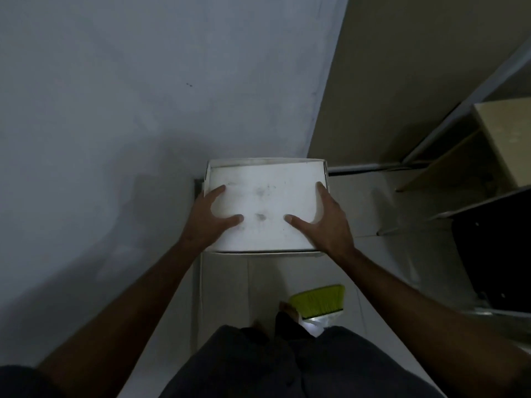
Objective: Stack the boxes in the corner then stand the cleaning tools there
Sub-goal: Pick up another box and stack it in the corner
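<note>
While the white box (267, 205) is held from both sides over the corner, the stacking step is judged to be in hand. The left hand (212, 216) and the right hand (321, 216) are spread on the lid, each thumb laid flat on top and the other fingers (219, 189) wrapped down over the short edges, so the box is clamped between them. Beyond the fingertips the rim of a second white box (258, 161) can be seen, just past the far edge of the held one, which appears to sit on or slightly askew over it; whether it rests fully there cannot be told. Both are tucked where the grey wall (115, 110) to the left of the fingers meets the beige wall (402, 67) to their right.

The next move is judged to call for the upper box to be squared with the one beneath and pressed back to the walls before the grip is released.

Below the wrists, near the person's feet, a green-bristled broom (319, 300) lies on the floor (230, 282), not yet stood up. To the right of the right hand a shelf unit (488, 145) and a thin pole (402, 228) stand near, and the room left for the tools may be narrowed by them.
</note>
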`<state>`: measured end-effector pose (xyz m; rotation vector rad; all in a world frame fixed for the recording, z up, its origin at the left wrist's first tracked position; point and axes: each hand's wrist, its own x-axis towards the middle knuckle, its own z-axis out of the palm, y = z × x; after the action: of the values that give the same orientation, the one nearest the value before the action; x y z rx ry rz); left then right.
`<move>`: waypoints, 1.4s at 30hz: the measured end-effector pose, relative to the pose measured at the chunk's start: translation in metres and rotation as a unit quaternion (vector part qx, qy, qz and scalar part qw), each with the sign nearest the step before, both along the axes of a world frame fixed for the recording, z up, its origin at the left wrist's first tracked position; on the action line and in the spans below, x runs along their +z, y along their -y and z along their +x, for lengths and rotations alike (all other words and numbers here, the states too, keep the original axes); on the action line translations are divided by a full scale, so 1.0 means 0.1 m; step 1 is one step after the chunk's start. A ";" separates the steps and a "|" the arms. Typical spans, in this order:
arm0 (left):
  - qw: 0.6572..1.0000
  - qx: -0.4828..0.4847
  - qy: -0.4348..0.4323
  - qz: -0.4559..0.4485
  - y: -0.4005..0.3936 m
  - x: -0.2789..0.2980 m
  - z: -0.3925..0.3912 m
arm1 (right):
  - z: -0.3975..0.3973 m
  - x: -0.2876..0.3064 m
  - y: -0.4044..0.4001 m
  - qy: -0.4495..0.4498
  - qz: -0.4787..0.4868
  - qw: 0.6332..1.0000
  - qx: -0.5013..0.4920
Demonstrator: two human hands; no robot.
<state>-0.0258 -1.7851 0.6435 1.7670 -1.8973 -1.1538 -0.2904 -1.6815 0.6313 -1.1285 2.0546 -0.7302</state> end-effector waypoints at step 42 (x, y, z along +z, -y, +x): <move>0.999 0.049 -0.002 0.000 0.92 -4.32 1.36 | 1.23 -4.15 1.17 0.023 0.053 0.997 0.044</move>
<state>0.1102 -1.8767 0.2118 1.8358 -1.7861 -1.1216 -0.1672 -1.7989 0.2161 -1.1247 1.9671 -0.5916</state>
